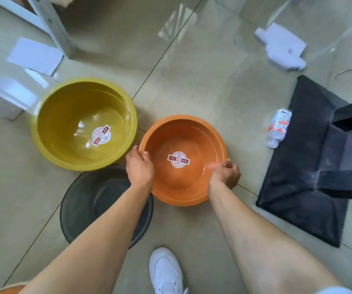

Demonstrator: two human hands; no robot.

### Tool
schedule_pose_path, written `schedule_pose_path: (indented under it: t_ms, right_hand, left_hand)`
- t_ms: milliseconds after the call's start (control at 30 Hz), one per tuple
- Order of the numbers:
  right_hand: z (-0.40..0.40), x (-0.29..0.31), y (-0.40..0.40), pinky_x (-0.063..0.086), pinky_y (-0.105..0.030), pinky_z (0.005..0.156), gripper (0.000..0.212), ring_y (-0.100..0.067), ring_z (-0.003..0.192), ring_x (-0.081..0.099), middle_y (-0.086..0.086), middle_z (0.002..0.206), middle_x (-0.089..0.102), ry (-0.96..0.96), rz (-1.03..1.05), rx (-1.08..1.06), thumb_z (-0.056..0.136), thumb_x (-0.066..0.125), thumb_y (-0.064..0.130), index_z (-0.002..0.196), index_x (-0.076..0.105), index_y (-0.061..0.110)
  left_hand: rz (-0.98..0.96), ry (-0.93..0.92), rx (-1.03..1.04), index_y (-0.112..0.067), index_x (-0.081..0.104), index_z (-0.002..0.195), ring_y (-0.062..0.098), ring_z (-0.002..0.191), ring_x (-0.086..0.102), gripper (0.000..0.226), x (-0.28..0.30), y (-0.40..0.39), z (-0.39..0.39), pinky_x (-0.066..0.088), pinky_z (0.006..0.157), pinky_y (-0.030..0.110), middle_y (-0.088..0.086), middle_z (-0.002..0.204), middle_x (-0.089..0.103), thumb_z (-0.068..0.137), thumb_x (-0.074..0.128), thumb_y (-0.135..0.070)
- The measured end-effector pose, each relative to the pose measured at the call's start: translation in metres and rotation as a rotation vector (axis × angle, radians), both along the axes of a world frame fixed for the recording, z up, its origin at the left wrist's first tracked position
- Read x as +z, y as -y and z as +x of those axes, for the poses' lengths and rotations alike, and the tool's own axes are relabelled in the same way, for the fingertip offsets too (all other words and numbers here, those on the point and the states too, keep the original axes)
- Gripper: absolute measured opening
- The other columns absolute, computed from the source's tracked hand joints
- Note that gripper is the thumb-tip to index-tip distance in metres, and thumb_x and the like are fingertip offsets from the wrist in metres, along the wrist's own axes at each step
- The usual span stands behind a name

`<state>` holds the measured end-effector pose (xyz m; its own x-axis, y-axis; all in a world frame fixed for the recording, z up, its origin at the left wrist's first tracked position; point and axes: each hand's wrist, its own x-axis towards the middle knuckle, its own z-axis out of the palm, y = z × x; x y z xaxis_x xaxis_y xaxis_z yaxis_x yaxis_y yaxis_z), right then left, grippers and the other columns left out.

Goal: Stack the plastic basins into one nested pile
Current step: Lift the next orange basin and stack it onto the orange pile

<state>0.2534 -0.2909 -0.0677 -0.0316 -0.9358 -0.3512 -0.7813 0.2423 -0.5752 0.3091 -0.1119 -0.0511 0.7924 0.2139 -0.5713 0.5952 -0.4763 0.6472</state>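
Note:
Three plastic basins rest on the tiled floor. The orange basin (192, 134) sits in the middle with a round sticker inside. My left hand (139, 166) grips its left rim, thumb over the edge. My right hand (226, 174) holds its near right rim with curled fingers. A larger yellow basin (65, 124) with a similar sticker stands to the left, touching or nearly touching the orange one. A dark grey basin (82, 204) lies nearer to me, partly hidden under my left forearm.
A black table base (302, 166) with dark legs stands to the right. A crushed plastic bottle (278, 128) lies beside it. White boxes (283, 47) lie at far right and a white frame (50, 24) at far left. My white shoe (166, 270) is below.

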Motion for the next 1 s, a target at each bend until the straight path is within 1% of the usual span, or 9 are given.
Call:
schedule_pose_path:
  t_ms: [133, 267, 400, 500, 600, 733, 800, 867, 1000]
  right_hand:
    - [-0.001, -0.010, 0.022, 0.045, -0.041, 0.101, 0.033, -0.036, 0.123, 0.054, -0.018, 0.132, 0.055, -0.112, 0.105, 0.012, 0.095, 0.050, 0.024, 0.122, 0.061, 0.008]
    - [-0.002, -0.023, 0.027, 0.050, -0.042, 0.100, 0.034, -0.034, 0.112, 0.065, -0.015, 0.122, 0.069, 0.013, 0.328, 0.046, 0.097, 0.046, 0.027, 0.118, 0.065, 0.008]
    - [-0.001, -0.024, 0.032, 0.052, -0.040, 0.100, 0.038, -0.029, 0.109, 0.069, -0.010, 0.119, 0.072, 0.089, 0.369, 0.015, 0.101, 0.039, 0.027, 0.118, 0.064, 0.006]
    - [0.000, -0.018, 0.039, 0.053, -0.039, 0.096, 0.036, -0.031, 0.104, 0.068, -0.014, 0.117, 0.071, 0.083, 0.292, 0.026, 0.101, 0.039, 0.028, 0.116, 0.064, 0.007]
    - [0.002, -0.004, 0.045, 0.049, -0.031, 0.080, 0.035, -0.028, 0.088, 0.065, -0.013, 0.111, 0.072, 0.088, 0.187, 0.026, 0.100, 0.039, 0.030, 0.108, 0.065, 0.007]
    - [0.005, 0.024, 0.048, 0.044, -0.033, 0.076, 0.044, -0.036, 0.095, 0.065, -0.019, 0.106, 0.070, 0.014, -0.022, 0.080, 0.099, 0.037, 0.040, 0.103, 0.065, 0.006]
    - [0.007, 0.038, 0.044, 0.042, -0.032, 0.073, 0.045, -0.033, 0.088, 0.063, -0.017, 0.104, 0.071, 0.028, -0.082, 0.104, 0.099, 0.037, 0.041, 0.100, 0.065, 0.006]
    - [0.008, 0.053, 0.035, 0.041, -0.030, 0.071, 0.045, -0.030, 0.083, 0.062, -0.015, 0.102, 0.071, 0.036, -0.105, 0.133, 0.099, 0.037, 0.042, 0.097, 0.065, 0.008]
    - [0.013, 0.076, -0.001, 0.044, -0.032, 0.071, 0.045, -0.034, 0.092, 0.066, -0.014, 0.102, 0.072, 0.023, -0.129, 0.197, 0.099, 0.037, 0.044, 0.097, 0.065, 0.010]
  left_hand:
    - [0.088, -0.030, -0.064, -0.005, 0.050, 0.130, 0.039, 0.122, 0.052, 0.040, -0.009, 0.016, 0.016, 0.041, 0.106, 0.047, 0.019, 0.137, 0.051, 0.098, 0.036, -0.023]
    - [0.131, -0.084, -0.066, -0.005, 0.048, 0.132, 0.041, 0.118, 0.055, 0.040, -0.020, 0.023, 0.026, 0.044, 0.103, 0.048, 0.021, 0.133, 0.053, 0.098, 0.036, -0.024]
    - [0.121, -0.150, -0.018, -0.007, 0.046, 0.135, 0.041, 0.118, 0.055, 0.043, -0.025, 0.024, 0.030, 0.044, 0.103, 0.051, 0.021, 0.130, 0.055, 0.098, 0.036, -0.028]
    - [0.109, -0.116, 0.044, -0.008, 0.051, 0.132, 0.038, 0.116, 0.057, 0.042, -0.019, 0.026, 0.025, 0.045, 0.103, 0.050, 0.019, 0.127, 0.059, 0.099, 0.035, -0.028]
    - [0.081, -0.039, 0.071, -0.008, 0.056, 0.127, 0.035, 0.114, 0.058, 0.040, -0.009, 0.026, 0.018, 0.046, 0.102, 0.048, 0.017, 0.122, 0.062, 0.100, 0.033, -0.026]
    - [0.033, 0.056, 0.156, 0.000, 0.064, 0.106, 0.038, 0.102, 0.061, 0.045, 0.014, 0.021, 0.009, 0.048, 0.095, 0.047, 0.022, 0.107, 0.066, 0.100, 0.029, -0.028]
    - [0.027, 0.095, 0.214, 0.002, 0.063, 0.096, 0.039, 0.098, 0.060, 0.046, 0.027, 0.016, 0.003, 0.048, 0.092, 0.044, 0.024, 0.102, 0.066, 0.100, 0.028, -0.029]
    - [0.021, 0.119, 0.276, 0.002, 0.061, 0.095, 0.039, 0.099, 0.059, 0.046, 0.040, 0.006, -0.003, 0.046, 0.091, 0.045, 0.024, 0.103, 0.066, 0.100, 0.027, -0.029]
    - [0.044, 0.152, 0.374, 0.003, 0.060, 0.097, 0.040, 0.100, 0.058, 0.045, 0.060, -0.025, -0.015, 0.046, 0.092, 0.047, 0.025, 0.103, 0.064, 0.101, 0.028, -0.028]
